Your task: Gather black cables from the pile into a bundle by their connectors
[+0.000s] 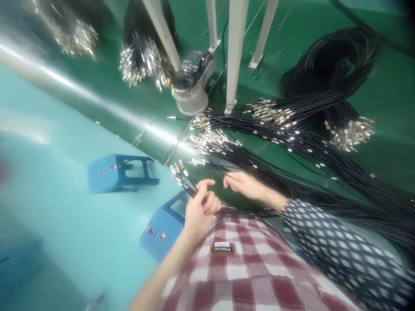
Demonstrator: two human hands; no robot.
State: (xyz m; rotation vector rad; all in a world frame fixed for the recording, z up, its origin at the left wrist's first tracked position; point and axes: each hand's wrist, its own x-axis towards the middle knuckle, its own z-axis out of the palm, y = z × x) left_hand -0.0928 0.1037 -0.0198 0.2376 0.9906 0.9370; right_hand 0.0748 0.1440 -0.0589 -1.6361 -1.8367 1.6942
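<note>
My left hand is wrapped round a small bunch of black cables, whose silvery connector ends stick out above the fist toward the upper left. To its right, my right hand has its fingers pinched together at the near edge of the big cable pile, on what looks like a thin black cable. A large bundle of black cables with metal tips runs from just beyond my hands to the right edge.
A grey and black machine stands among white legs on the green surface. Coiled cables lie at the upper right, more bundles at the upper left. Blue stools are on the left floor.
</note>
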